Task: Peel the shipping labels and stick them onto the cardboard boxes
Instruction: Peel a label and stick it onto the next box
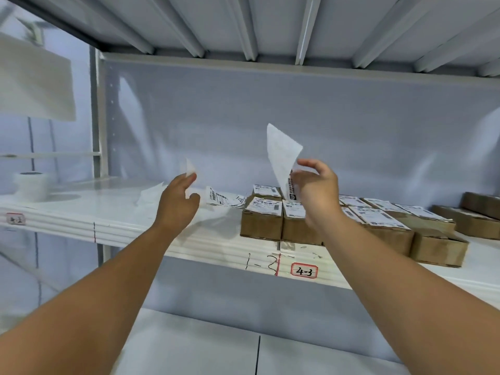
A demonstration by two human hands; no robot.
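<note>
My right hand (316, 185) pinches a white shipping label (282, 155) that stands up above the boxes, its printed part showing near my fingers. My left hand (178, 201) pinches a small white piece of backing paper (190, 167) at its fingertips, over the shelf to the left of the boxes. Several brown cardboard boxes (261, 224) sit in rows on the white shelf (121, 223), most with labels on top. A loose sheet of printed labels (224, 199) lies on the shelf between my hands.
More brown boxes (479, 212) sit at the far right. A white roll (31, 184) stands at the left end of the shelf. Crumpled white backing paper (150, 194) lies behind my left hand. A red-framed tag "4-3" (303, 271) marks the shelf edge.
</note>
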